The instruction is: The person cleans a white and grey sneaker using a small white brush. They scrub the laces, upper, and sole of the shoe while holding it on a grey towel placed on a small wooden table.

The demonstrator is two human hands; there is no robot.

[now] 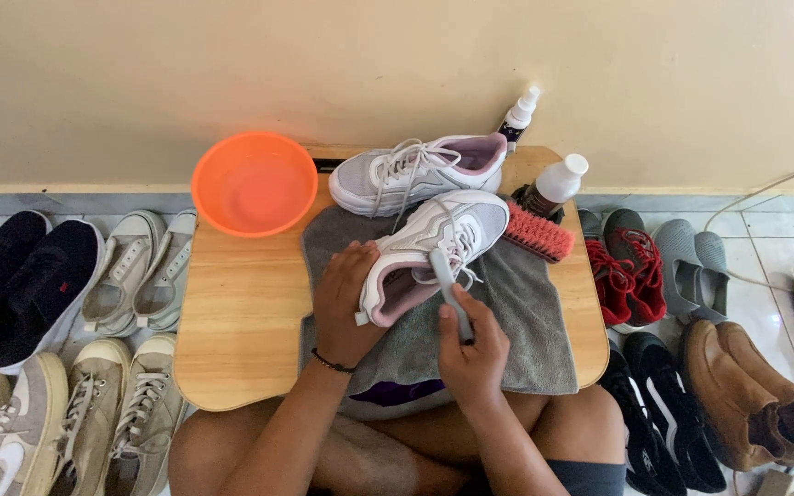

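Observation:
My left hand point(346, 303) grips the heel end of a white sneaker with pink lining point(434, 243), which lies tilted on a grey towel point(535, 321). My right hand point(472, 354) holds a slim grey brush point(448, 287) whose head rests against the sneaker's side near the laces. The matching second sneaker point(415, 173) stands behind it on the low wooden table point(241, 312).
An orange basin point(255, 184) sits at the table's back left. A red scrubbing brush point(538, 233), a white-capped bottle point(555, 182) and a spray bottle point(518, 115) are at the back right. Several pairs of shoes line the floor on both sides. My crossed legs are under the table's front edge.

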